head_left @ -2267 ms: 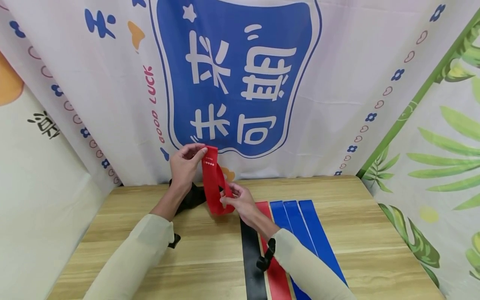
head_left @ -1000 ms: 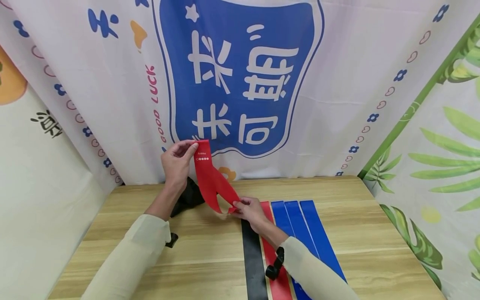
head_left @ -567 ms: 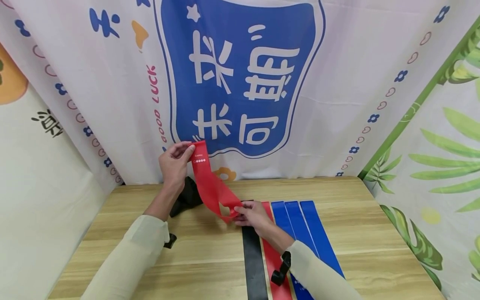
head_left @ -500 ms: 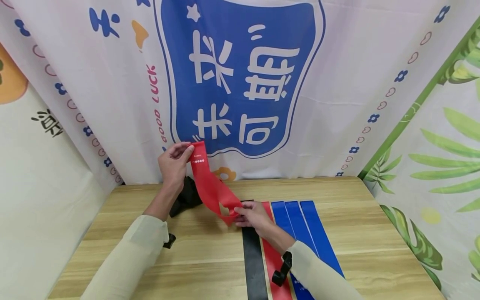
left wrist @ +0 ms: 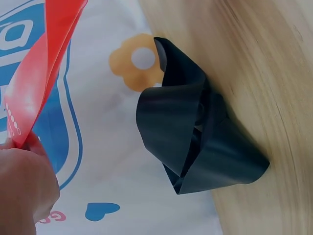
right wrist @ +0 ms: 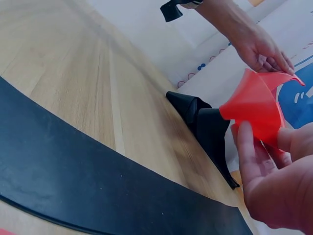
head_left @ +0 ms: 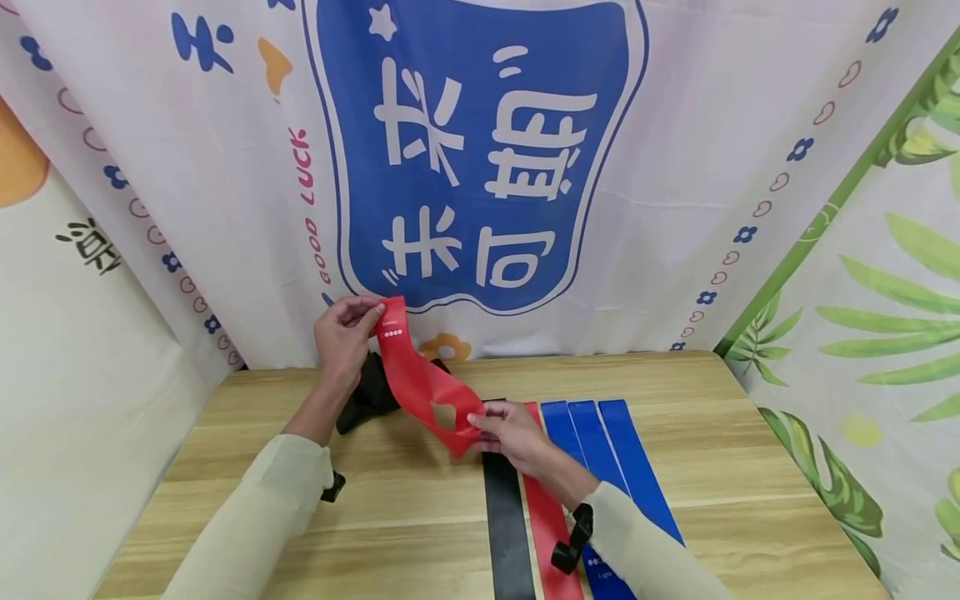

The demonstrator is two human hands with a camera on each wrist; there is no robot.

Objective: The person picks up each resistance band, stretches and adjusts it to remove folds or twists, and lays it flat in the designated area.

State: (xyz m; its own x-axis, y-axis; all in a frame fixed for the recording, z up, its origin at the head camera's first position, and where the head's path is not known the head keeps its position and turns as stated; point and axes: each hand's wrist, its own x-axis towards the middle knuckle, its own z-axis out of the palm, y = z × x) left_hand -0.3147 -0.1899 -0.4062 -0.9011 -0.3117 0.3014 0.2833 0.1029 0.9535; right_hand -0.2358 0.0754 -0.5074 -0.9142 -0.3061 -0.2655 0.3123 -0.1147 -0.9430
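A red loop band (head_left: 408,379) with white print near its upper end hangs slanted between both hands, above the table. The left hand (head_left: 343,337) pinches its upper end between thumb and fingers. Lower down and to the right, the right hand (head_left: 516,435) grips the other end, thumb on top. An opening shows in the loop beside the right thumb. Behind the red band lies a crumpled black band (head_left: 369,396), which the left wrist view shows folded over itself (left wrist: 171,127); neither hand touches it. In the right wrist view the red band (right wrist: 254,105) spreads between the two hands.
Flat on the wooden table (head_left: 405,533), under and beside the right forearm, lie a black band (head_left: 510,525), a red band (head_left: 551,533) and several blue bands (head_left: 637,467). A printed curtain (head_left: 690,167) hangs behind the table's back edge.
The left hand has moved left and slightly down with its end of the red band. The right hand has moved right and down, so the loop stretches wider and more slanted.
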